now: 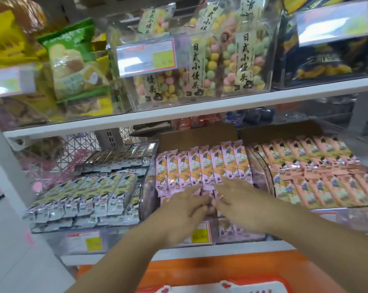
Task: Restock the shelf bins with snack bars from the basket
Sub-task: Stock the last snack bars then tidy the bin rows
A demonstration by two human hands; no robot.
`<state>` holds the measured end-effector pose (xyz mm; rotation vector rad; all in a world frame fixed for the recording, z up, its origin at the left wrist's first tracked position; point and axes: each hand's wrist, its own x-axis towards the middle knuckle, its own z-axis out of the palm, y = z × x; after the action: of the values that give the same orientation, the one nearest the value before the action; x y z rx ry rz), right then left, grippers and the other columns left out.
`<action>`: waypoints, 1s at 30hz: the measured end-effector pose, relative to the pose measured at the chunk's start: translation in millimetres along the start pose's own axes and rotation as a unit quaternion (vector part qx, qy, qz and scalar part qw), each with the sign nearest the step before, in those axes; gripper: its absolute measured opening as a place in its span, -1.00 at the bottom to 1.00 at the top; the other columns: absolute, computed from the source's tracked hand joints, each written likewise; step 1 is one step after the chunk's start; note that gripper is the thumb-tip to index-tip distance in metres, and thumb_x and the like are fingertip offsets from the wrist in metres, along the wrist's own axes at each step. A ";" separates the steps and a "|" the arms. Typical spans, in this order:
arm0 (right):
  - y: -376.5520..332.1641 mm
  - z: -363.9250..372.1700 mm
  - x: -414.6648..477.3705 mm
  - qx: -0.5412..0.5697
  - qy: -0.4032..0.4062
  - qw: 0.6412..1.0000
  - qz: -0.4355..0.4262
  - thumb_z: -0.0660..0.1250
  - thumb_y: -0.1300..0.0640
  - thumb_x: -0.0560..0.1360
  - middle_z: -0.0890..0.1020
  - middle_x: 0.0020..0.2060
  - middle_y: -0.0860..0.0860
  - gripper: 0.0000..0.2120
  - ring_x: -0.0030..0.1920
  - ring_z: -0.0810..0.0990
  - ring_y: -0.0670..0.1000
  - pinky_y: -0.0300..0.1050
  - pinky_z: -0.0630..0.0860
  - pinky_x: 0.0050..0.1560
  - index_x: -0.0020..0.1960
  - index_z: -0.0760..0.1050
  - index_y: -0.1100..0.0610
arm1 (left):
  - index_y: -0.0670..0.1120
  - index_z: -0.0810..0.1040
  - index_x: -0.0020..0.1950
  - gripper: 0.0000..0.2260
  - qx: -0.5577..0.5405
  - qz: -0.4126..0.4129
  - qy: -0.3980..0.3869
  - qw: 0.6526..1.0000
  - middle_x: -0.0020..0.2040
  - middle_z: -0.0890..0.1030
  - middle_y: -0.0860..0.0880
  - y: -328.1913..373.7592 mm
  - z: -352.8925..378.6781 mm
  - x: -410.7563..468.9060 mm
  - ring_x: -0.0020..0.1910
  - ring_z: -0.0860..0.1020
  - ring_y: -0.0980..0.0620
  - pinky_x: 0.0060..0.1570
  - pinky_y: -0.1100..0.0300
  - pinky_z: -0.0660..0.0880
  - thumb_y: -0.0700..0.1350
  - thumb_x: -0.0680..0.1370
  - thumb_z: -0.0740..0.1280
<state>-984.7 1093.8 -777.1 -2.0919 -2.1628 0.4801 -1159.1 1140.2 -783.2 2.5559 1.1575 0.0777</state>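
Neatness seems the aim: left hand (185, 208) and right hand (242, 201), both flat and nearly touching, press pink snack bars (200, 166) into the middle bin's (148, 188) near row.

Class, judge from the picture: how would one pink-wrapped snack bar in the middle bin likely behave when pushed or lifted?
The pink-wrapped snack bar looks glossy, so probably slippery. Slim and flat, it is likely light and should slide, not roll. It leans in a packed row, so neighbours may shift too.
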 end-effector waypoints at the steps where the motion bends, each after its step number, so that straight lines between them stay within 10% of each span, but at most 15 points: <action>1: 0.1 7.5 -1.3 -0.009 -0.022 1.000 -0.001 -0.11 -0.12 0.64 -0.02 0.55 0.03 -0.49 0.54 -0.11 0.14 0.21 -0.01 0.48 0.54 0.07 0.04 | 0.21 0.21 0.49 -0.62 0.006 0.000 -0.029 1.000 0.56 -0.05 0.17 2.5 1.6 -3.1 0.54 -0.04 0.09 0.48 -0.02 0.04 0.11 0.66 -0.03; 12: -7.3 5.7 -1.2 -0.072 -0.146 0.986 -0.028 -0.24 -0.03 0.65 -0.05 0.55 0.05 -0.52 0.53 -0.25 0.09 0.21 -0.19 0.49 0.46 0.24 0.02 | 0.26 0.20 0.48 -0.55 0.064 -0.035 -0.075 0.995 0.53 -0.05 0.29 -1.5 -9.5 -15.0 0.53 -0.06 0.10 0.47 -0.01 0.05 0.23 0.62 -0.15; 20: -11.3 -19.9 22.1 -0.088 0.051 0.994 0.037 -0.06 -0.08 0.64 -0.26 0.53 0.00 -0.50 0.50 -0.34 0.16 0.25 -0.19 0.46 0.55 -0.05 -0.08 | 0.24 0.13 0.50 -0.59 0.091 -0.008 0.022 0.996 0.56 -0.15 0.17 -2.0 -12.7 2.6 0.54 -0.18 0.06 0.50 -0.10 -0.09 0.16 0.64 -0.08; 30: 1.2 -4.3 36.9 -0.099 0.064 0.990 0.078 -0.05 -0.12 0.63 -0.35 0.51 0.03 -0.39 0.49 -0.36 0.21 0.18 -0.22 0.50 0.54 -0.31 -0.05 | 0.25 -0.16 0.52 -0.53 0.136 -0.089 0.009 0.987 0.52 -0.35 0.10 -17.7 -6.0 32.9 0.52 -0.30 -0.04 0.47 -0.06 -0.26 0.21 0.63 -0.11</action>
<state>-984.4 1130.9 -778.9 -2.3360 -2.0597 0.1420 -1151.0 1177.1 -786.1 2.6700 1.4888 -0.1072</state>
